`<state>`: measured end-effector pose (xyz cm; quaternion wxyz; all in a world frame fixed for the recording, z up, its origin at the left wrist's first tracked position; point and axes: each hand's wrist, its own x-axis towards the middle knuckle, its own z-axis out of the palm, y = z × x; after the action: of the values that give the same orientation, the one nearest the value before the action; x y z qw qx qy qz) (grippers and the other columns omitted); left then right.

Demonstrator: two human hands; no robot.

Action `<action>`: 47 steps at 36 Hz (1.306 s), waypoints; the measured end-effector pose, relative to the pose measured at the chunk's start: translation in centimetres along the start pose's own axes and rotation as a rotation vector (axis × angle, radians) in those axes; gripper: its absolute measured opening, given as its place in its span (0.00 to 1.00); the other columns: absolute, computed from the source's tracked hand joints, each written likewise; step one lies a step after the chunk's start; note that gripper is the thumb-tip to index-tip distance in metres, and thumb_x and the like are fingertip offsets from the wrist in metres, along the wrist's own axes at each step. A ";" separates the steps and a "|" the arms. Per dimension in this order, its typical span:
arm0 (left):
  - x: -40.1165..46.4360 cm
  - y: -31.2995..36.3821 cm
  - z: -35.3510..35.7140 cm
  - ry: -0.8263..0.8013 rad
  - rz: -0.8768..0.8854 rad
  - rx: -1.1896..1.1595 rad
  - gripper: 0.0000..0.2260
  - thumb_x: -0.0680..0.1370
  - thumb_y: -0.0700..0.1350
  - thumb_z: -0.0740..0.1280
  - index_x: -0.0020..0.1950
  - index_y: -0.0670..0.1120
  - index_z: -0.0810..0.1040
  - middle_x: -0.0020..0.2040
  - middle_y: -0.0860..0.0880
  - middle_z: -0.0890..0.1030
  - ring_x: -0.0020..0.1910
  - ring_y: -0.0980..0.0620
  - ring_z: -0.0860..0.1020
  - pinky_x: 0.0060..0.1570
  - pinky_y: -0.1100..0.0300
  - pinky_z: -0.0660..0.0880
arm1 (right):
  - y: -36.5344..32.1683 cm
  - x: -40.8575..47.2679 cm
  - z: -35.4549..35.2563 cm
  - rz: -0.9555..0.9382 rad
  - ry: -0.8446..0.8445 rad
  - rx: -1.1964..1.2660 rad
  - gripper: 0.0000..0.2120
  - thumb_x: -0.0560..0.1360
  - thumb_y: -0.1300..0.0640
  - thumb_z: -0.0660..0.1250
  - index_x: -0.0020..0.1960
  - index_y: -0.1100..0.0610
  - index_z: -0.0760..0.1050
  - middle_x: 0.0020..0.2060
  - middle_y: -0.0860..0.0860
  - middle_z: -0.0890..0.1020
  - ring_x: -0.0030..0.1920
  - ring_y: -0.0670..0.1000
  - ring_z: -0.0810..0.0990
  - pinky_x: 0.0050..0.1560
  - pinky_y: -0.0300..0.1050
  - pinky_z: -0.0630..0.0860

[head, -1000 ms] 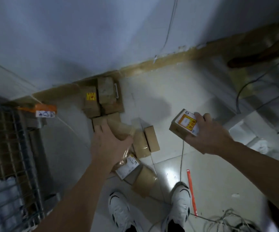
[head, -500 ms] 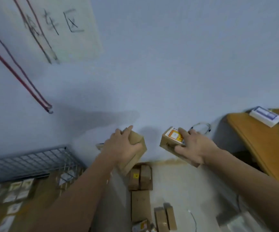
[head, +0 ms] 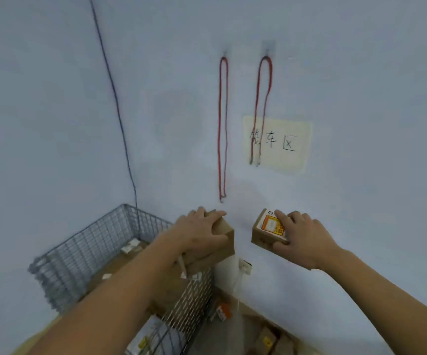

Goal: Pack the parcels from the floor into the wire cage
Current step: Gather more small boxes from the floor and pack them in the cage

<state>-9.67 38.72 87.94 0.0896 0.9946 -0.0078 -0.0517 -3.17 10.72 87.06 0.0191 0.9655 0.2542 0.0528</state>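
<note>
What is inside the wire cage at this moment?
The wire cage holds brown cardboard parcels with white labels. The left hand and forearm cover part of its contents.

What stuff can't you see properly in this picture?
Head view:
- Plain box: mostly covered by the left hand.
- Labelled box: label print too small to read; right hand hides its right end.
- Wire cage: contents blurred, partly behind the left arm.
- Floor parcels: blurred, cut off by the bottom edge.

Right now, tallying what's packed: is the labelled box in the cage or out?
Out. The right hand holds the labelled box right of the cage.
</note>
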 end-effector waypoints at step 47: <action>-19.0 -50.6 -2.5 0.097 -0.488 0.036 0.35 0.76 0.71 0.58 0.80 0.64 0.52 0.70 0.47 0.68 0.66 0.44 0.71 0.64 0.48 0.72 | -45.4 23.5 2.4 -0.311 -0.082 0.079 0.42 0.75 0.29 0.55 0.82 0.48 0.50 0.69 0.55 0.71 0.64 0.56 0.72 0.61 0.52 0.74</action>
<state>-27.99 89.38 83.27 0.0568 0.9698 0.2359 -0.0239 -4.77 61.75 83.93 -0.0006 0.9158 0.4017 -0.0001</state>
